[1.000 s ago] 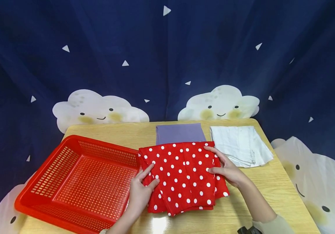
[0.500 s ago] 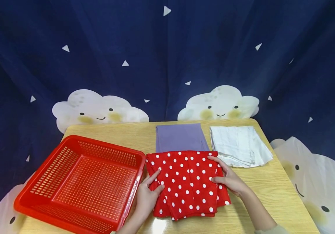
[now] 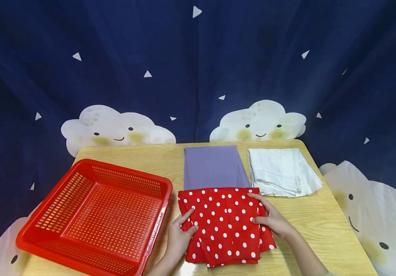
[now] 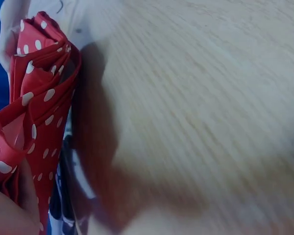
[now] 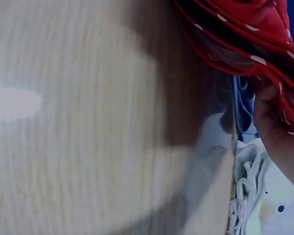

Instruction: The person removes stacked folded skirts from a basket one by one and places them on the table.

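Observation:
A folded red cloth with white polka dots (image 3: 225,226), a seam running down its middle, is held between both hands at the front of the table. My left hand (image 3: 179,239) pinches its left side, thumb and a finger on top. On the right side my right hand (image 3: 275,220) grips it the same way. Loose folded layers of the red cloth (image 4: 44,107) hang over the wood in the left wrist view, casting a shadow. In the right wrist view, fingers curl under the fold. Beyond its upper edge lies a folded purple cloth (image 3: 213,166), its near part hidden.
A red perforated plastic basket (image 3: 167,195) stands at the left of the wooden table (image 3: 308,214), nothing inside it. A folded white cloth (image 3: 277,170) lies at the back right. Behind the table hangs a dark blue curtain (image 3: 198,76) with clouds.
Both hands have drawn the red polka-dot cloth nearer and slightly to the right. More of the purple cloth and the basket's right rim now shows.

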`<state>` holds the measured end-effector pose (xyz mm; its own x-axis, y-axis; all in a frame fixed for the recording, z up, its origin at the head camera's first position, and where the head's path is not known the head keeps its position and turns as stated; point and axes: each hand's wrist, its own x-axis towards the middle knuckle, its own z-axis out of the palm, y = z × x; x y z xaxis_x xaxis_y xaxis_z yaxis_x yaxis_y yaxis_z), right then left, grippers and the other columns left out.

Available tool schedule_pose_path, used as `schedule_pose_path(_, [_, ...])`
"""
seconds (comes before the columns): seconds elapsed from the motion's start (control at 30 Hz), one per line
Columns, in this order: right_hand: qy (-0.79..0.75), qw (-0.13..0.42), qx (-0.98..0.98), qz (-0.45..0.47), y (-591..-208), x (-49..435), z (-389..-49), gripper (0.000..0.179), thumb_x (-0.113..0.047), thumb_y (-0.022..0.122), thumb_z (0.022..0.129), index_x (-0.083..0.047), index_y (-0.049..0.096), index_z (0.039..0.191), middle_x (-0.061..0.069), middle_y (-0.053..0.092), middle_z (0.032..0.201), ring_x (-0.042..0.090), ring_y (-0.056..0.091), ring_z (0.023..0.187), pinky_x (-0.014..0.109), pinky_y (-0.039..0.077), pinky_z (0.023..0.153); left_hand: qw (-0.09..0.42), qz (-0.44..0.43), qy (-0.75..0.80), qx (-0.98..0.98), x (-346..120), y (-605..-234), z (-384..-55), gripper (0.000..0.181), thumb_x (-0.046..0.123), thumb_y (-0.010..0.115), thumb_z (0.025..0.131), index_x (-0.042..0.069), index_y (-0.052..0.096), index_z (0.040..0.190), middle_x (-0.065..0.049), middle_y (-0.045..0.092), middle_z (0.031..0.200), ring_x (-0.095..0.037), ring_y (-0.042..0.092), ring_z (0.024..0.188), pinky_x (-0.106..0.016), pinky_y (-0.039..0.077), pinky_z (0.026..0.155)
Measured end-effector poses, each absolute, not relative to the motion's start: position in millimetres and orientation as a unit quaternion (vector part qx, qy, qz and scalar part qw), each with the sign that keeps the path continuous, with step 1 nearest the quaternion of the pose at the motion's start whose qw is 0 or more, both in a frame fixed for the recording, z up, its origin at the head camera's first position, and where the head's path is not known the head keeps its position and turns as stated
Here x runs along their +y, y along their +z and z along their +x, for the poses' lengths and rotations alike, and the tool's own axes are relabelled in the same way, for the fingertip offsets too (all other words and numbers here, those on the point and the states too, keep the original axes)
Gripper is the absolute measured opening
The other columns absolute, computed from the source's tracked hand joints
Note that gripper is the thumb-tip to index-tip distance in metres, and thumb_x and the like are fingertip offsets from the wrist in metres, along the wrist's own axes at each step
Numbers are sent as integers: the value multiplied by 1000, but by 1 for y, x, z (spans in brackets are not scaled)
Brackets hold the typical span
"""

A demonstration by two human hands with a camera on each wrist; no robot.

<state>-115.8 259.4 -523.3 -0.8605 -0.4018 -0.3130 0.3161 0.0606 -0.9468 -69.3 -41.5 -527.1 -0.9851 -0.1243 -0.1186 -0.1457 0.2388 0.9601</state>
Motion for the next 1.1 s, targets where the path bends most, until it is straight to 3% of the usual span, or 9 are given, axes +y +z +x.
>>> schedule_pose_path(0.77, [-620, 244, 746, 6, -553, 268, -116, 76, 3, 63, 75, -15, 30, 141, 25, 26, 135, 33, 44, 107, 42, 52, 76, -10, -111, 582, 805, -34, -560, -71, 47, -7, 71, 67, 11, 68, 110, -18, 61, 108, -24, 59, 91, -25, 50, 71])
schedule_pose_path(1.1, [-551, 232, 801, -11, -549, 265, -115, 74, 2, 66, 75, -14, 32, 139, 28, 29, 131, 37, 43, 107, 35, 52, 69, -23, -87, 534, 841, -36, -569, -72, 48, -6, 74, 64, 9, 68, 109, -17, 61, 104, -26, 60, 88, -32, 50, 73])
